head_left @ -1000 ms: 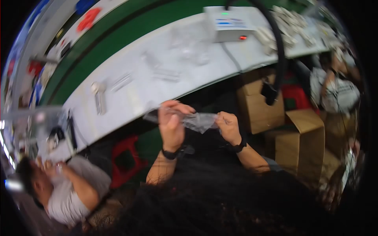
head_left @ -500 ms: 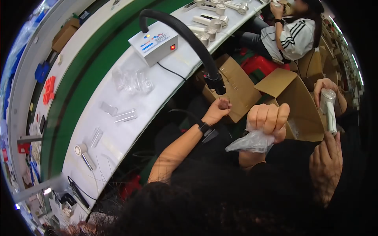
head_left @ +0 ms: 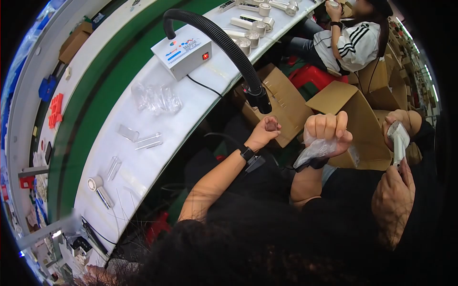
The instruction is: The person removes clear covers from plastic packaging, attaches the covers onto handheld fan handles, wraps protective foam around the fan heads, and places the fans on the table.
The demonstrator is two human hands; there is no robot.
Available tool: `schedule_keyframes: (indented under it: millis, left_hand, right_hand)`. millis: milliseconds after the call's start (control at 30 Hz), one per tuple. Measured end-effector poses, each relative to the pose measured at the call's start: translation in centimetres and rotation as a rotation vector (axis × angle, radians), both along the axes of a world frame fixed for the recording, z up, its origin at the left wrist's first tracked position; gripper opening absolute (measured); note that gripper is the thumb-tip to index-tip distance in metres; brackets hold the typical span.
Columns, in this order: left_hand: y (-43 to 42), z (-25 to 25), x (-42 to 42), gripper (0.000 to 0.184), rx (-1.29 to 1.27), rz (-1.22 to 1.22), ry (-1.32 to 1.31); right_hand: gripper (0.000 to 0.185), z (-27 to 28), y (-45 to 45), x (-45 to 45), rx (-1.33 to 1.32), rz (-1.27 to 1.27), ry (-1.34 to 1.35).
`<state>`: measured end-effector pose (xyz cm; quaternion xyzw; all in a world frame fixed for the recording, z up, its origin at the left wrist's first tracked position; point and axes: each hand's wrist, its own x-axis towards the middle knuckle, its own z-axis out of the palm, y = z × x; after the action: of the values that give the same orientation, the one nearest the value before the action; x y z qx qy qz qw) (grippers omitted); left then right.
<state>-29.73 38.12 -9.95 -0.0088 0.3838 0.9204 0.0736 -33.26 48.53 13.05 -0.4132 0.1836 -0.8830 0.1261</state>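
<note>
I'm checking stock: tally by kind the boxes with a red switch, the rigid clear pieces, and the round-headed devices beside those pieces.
Red-switch boxes: 1
Rigid clear pieces: 3
Round-headed devices beside them: 1
Total: 5

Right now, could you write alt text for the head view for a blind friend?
Right hand clutching clear plastic, left hand raised near the end of a black hose arching from a white box on a long white table; another person's hands hold a white device at the picture's right.
</note>
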Motion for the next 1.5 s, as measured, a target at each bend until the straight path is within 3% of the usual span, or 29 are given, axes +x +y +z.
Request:
schedule_keyframes:
  millis: [233,300,367,400,467,500,567,667,800,900,933,1067,1300,1433,1500]
  left_hand:
    - [-0.1,0.2,-0.5,0.032,0.034,-0.014,-0.039]
    - [0.0,0.1,-0.1,0.027,0.029,0.005,-0.028]
    - [-1.0,0.8,1.2,0.021,-0.098,-0.079,-0.034]
    - [-1.9,1.2,2.3,0.018,-0.165,-0.116,-0.039]
    - [-3.6,1.8,6.8,0.014,-0.026,-0.123,-0.143]
    - [-5.1,2.2,8.9,0.013,0.044,-0.094,-0.2]
    - [-9.1,4.5,13.1,0.014,-0.112,0.076,-0.165]
    - [-12.9,5.9,20.3,0.028,-0.104,0.302,-0.218]
    - [-15.6,10.6,25.5,0.053,0.224,0.509,-0.199]
    - [-14.7,11.2,26.8,0.056,0.473,0.571,0.053]
    - [-14.7,10.8,26.8,0.06,0.447,0.579,0.088]
    - [-15.0,10.9,26.1,0.063,0.503,0.542,0.15]
    - [-15.5,12.0,26.2,0.07,0.341,0.719,0.05]
    - [-16.4,11.3,26.0,0.073,-0.051,0.874,0.013]
    - [-16.7,11.8,25.7,0.067,-0.031,0.928,0.002]
  right_hand:
    - [0.031,-3.1,1.3,-5.3,0.099,0.009,-0.081]
    - [0.029,-6.7,1.2,-10.3,0.394,-0.165,-0.331]
    - [0.032,-8.0,-2.5,-15.1,1.049,-0.705,-0.094]
    - [0.036,-9.5,-4.4,-17.1,1.149,-0.762,0.044]
    - [0.052,-12.2,-7.6,-20.3,1.395,-0.928,0.358]
    - [0.062,-12.7,-9.1,-20.6,1.476,-0.981,0.416]
    - [0.071,-13.4,-12.2,-21.8,1.677,-0.978,0.478]
    - [0.075,-19.3,-15.1,-25.5,1.638,-0.978,0.575]
    - [0.069,-16.1,-17.4,-23.4,1.55,-1.227,0.717]
    - [0.065,-15.5,-17.5,-23.9,1.439,-1.28,0.881]
    - [0.065,-14.8,-17.5,-23.8,1.43,-1.291,0.948]
    - [0.058,-16.8,-16.2,-25.7,1.455,-1.194,0.784]
    - [0.042,-16.1,-4.7,-24.7,1.066,-0.982,0.273]
    - [0.047,-11.3,-1.9,-14.9,0.921,-0.807,-0.118]
    - [0.051,-9.9,-1.2,-11.0,0.882,-0.76,-0.212]
